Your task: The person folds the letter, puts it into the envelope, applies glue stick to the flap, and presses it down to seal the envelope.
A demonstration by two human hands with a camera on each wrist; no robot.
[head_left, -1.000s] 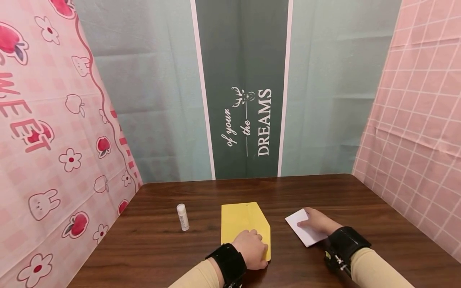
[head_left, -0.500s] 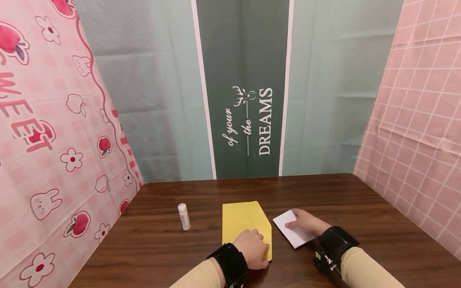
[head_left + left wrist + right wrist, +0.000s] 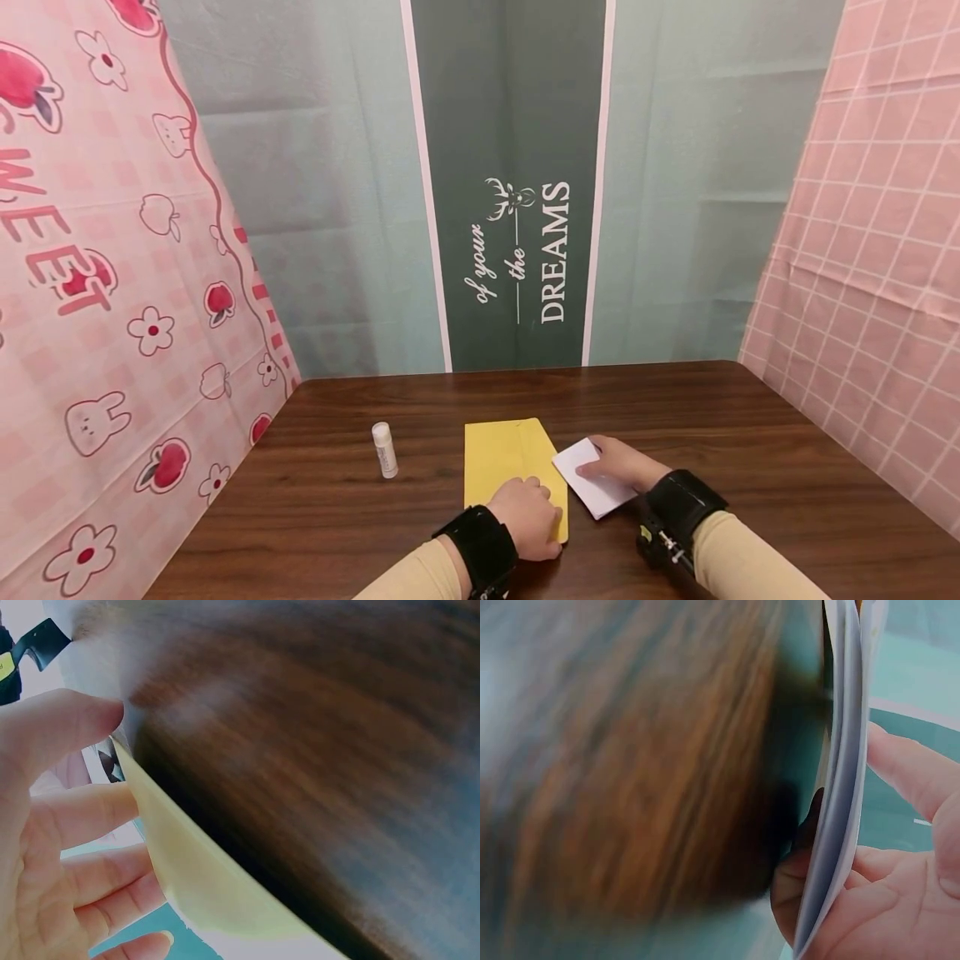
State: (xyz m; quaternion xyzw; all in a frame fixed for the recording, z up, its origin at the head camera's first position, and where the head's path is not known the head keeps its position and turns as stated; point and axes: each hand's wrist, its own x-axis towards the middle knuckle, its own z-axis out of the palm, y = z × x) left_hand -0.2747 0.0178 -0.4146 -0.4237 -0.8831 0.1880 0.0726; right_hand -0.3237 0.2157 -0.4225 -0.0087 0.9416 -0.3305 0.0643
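A yellow envelope [image 3: 495,462] lies flat on the dark wooden table with its pointed flap to the right. My left hand [image 3: 527,518] rests on its near right part. In the left wrist view, fairly straight fingers [image 3: 94,814] touch the envelope's yellow face [image 3: 202,877], with the thumb at its edge. My right hand [image 3: 622,462] holds a folded white sheet of paper [image 3: 592,492] close to the envelope's right edge. The right wrist view shows several layers of the paper [image 3: 840,772] between thumb and fingers.
A white glue stick [image 3: 385,450] lies on the table [image 3: 337,525] left of the envelope. Pink patterned cloth [image 3: 90,250] hangs at the left, pink checked cloth [image 3: 870,250] at the right. A grey-green printed curtain [image 3: 517,108] hangs behind the table.
My right hand has slid the folded paper leftward across the table to the envelope's right edge. My left hand has stayed in place on the envelope.
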